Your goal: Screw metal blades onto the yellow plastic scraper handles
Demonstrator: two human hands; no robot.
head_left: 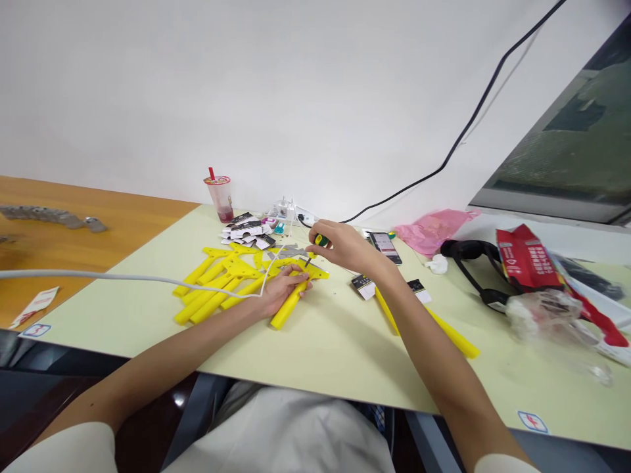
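Note:
My left hand is closed around a yellow scraper, just below its wide head, with the handle slanting toward me. In my right hand is a screwdriver with a green and yellow handle. Its shaft points down at the scraper's head; whether the tip sits in a screw is too small to tell. Several more yellow scrapers lie in a pile left of my left hand. Thin grey metal blades lie behind the scraper.
Black-and-white cards are stacked near a drink cup. A white cable crosses above my left forearm. Right of my right arm lie a yellow scraper, a phone, a pink bag, black headphones and red packaging.

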